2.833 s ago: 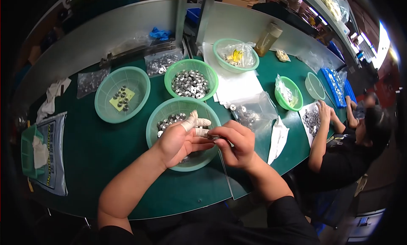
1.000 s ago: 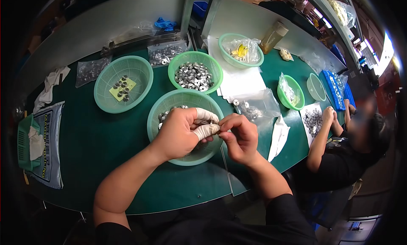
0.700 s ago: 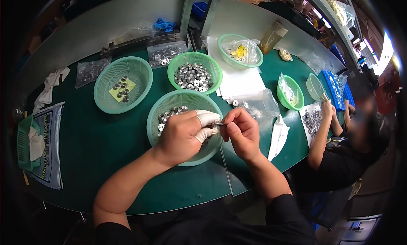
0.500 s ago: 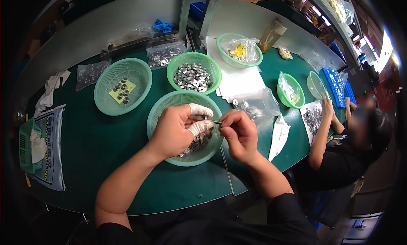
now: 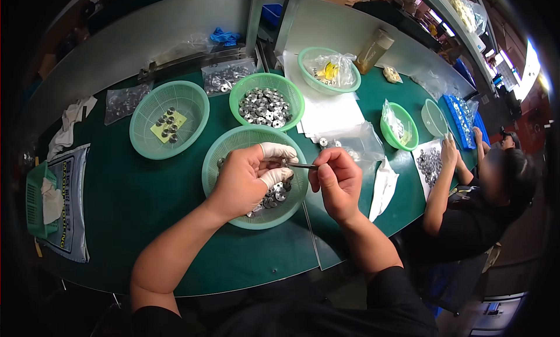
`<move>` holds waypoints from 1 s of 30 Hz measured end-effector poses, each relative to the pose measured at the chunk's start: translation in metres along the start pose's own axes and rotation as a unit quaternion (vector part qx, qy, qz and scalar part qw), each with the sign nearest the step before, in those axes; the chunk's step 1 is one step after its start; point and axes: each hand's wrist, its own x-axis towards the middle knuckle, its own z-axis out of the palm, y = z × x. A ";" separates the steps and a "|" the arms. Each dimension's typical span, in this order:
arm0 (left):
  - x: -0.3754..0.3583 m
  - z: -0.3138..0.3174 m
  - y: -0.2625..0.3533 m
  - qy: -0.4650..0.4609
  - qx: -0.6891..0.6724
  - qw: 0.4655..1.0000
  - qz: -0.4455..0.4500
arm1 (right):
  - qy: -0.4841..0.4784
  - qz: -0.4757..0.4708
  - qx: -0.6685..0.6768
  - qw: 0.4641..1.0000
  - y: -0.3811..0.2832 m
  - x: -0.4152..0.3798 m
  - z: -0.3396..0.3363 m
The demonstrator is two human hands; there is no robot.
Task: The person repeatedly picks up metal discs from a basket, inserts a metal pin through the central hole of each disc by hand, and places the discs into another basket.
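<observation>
Over a green plastic basket of round metal parts, my left hand pinches a small metal part between thumb and finger, both in white finger cots. My right hand grips a thin dark metal rod-shaped tool between thumb and forefinger. The tool's far end meets the part in my left hand. Just behind stands a second green basket full of similar metal parts. To the left, another basket holds several dark parts on a yellow slip.
Bags of metal parts lie along the back. A clear bag, a white cloth and a small green basket are on the right. A co-worker sits there, handling parts on white paper. A grey printed bag lies at far left.
My right hand has drawn slightly right and turned, so more of the tool shows between the hands. My left hand stays almost in place, its grip on the part kept.
</observation>
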 end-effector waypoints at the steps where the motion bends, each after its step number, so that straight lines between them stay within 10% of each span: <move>1: 0.000 0.000 -0.001 -0.002 -0.016 1.000 -0.003 | -0.003 -0.001 -0.003 1.000 0.000 0.000 0.000; 11: -0.002 -0.003 -0.001 0.015 0.139 0.988 0.068 | -0.005 -0.024 -0.028 0.999 0.002 -0.001 0.002; 20: 0.001 -0.010 0.008 0.005 -0.021 0.998 -0.062 | -0.061 -0.112 -0.149 0.981 0.003 0.005 -0.001; 26: 0.002 -0.011 0.001 0.017 0.247 0.953 0.174 | -0.054 0.022 -0.029 0.998 0.001 0.001 -0.001; 30: 0.001 -0.009 0.005 0.011 0.226 0.963 0.148 | -0.033 0.047 0.019 0.998 0.001 0.002 0.001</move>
